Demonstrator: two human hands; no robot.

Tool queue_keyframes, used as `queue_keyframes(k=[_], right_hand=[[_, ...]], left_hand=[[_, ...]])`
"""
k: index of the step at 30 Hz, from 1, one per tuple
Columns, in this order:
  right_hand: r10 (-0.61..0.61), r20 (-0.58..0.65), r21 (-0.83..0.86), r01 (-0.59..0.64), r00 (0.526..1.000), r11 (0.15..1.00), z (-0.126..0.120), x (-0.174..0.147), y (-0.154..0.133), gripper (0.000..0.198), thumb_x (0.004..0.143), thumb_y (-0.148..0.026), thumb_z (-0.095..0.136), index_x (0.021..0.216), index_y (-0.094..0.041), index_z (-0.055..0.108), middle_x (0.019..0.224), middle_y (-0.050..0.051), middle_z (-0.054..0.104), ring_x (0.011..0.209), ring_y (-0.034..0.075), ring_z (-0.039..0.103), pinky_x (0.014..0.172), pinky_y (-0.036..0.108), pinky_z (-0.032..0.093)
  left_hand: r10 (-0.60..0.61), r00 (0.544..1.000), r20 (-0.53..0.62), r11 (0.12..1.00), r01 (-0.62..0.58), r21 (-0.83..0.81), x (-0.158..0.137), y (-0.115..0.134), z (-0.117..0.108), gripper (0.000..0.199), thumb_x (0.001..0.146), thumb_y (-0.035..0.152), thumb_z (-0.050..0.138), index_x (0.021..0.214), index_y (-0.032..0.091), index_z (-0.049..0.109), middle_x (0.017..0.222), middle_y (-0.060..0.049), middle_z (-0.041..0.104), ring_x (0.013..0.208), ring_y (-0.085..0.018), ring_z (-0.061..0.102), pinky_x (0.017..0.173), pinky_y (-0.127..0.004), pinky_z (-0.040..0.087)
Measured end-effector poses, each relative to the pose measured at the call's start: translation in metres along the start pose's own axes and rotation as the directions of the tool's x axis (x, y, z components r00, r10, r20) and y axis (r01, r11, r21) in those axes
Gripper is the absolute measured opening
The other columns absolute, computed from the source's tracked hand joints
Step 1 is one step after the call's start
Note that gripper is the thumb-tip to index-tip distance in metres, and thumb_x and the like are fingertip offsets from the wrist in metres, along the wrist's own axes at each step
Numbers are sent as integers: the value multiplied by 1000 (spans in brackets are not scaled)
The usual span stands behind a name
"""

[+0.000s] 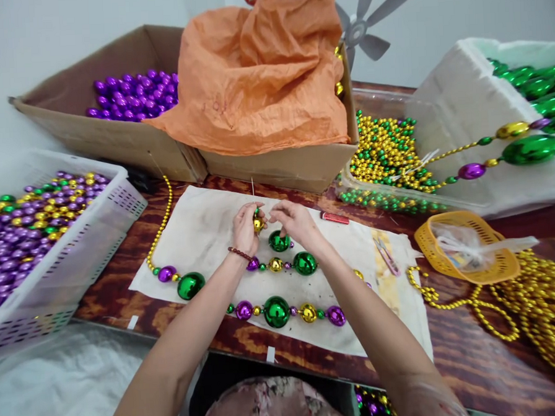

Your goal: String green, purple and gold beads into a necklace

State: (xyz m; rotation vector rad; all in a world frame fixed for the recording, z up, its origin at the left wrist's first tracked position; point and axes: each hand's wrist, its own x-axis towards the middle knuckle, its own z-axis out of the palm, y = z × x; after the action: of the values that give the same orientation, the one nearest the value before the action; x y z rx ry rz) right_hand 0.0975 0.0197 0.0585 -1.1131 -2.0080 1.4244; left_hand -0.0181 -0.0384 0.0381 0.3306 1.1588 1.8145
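Pinching the gold bead (258, 224) above the cloth (204, 224), your left fingers (247, 214) gripped likely slick sides; right fingers' (280, 214) hold was unclear.

beads (277, 312) lie on cloth (204, 224); behind it, apparently 2 boxes (275, 168)

Gray fan (356, 31); orange cloth (261, 78) over cardboard box (275, 171); yellow basket (432, 252) holding plastic bag (470, 246).
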Motion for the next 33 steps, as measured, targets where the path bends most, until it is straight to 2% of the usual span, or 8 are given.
queue_keyframes(k=[5, 10, 13, 16, 20, 22, 27, 33], right_hand=[[-55, -33, -18, 54, 998, 998, 2, 31, -2, 26, 90, -38, 56, 80, -17, 68, 71, -1, 67, 49, 10, 54, 49, 22, 42], [31, -45, 99, -27, 998, 995, 14, 45, 4, 19, 85, -35, 61, 82, -18, 70, 70, -2, 66, 55, 12, 54, 52, 23, 44], [30, -119, 25, -27, 992, 999, 12, 34, -1, 17, 87, -33, 59, 87, -19, 69, 80, 0, 69, 61, 14, 57, 58, 25, 45], [-65, -169, -259, 20, 984, 966, 8, 7, -10, 16, 92, -30, 56, 88, -21, 69, 86, 2, 71, 75, 18, 62, 67, 28, 44], [-3, 70, -486, 37, 998, 873, 12, -33, -16, 19, 95, -27, 54, 89, -25, 72, 87, 3, 75, 82, 23, 67, 69, 29, 41], [42, 130, -533, 34, 991, 845, 18, -45, -16, 19, 95, -26, 55, 93, -26, 73, 94, 4, 77, 87, 24, 69, 69, 30, 40], [54, 121, -620, 33, 991, 784, 30, -53, -16, 21, 96, -25, 53, 98, -25, 74, 105, 7, 77, 92, 26, 70, 69, 30, 41], [27, 65, -487, 8, 997, 874, 27, -48, -8, 22, 95, -23, 53, 95, -27, 75, 97, 3, 78, 90, 24, 70, 73, 29, 44]], left_hand=[[-32, 997, 69, 997, 27, 74, -2, -2, -2, 15, 80, 31, 69, 77, 16, 65, 59, 2, 58, 54, -10, 57, 47, -20, 41], [-92, 991, 94, 995, 87, 56, -4, -2, -3, 12, 79, 27, 70, 76, 16, 66, 58, 1, 59, 54, -11, 60, 45, -19, 38], [-128, 991, 44, 992, 127, 11, -2, -2, -4, 11, 79, 26, 70, 78, 15, 67, 58, 1, 59, 52, -10, 58, 45, -19, 38], [-151, 988, -17, 987, 150, -51, 1, -2, -5, 9, 77, 23, 69, 78, 15, 67, 58, 3, 58, 49, -8, 55, 46, -19, 38], [-171, 983, -71, 982, 165, -88, 3, -2, -5, 7, 76, 21, 65, 78, 15, 66, 58, 3, 58, 49, -8, 55, 46, -18, 39], [-185, 980, -77, 978, 176, -110, 1, -2, -4, 8, 78, 22, 62, 80, 15, 65, 59, 3, 58, 50, -8, 55, 47, -19, 40], [-214, 974, -72, 967, 201, -158, -3, -1, -2, 8, 82, 22, 60, 83, 15, 63, 61, 3, 58, 52, -8, 54, 49, -20, 42], [-280, 958, -68, 931, 253, -263, -3, -1, -1, 7, 84, 22, 63, 83, 15, 62, 63, 4, 58, 53, -8, 55, 52, -20, 44]])
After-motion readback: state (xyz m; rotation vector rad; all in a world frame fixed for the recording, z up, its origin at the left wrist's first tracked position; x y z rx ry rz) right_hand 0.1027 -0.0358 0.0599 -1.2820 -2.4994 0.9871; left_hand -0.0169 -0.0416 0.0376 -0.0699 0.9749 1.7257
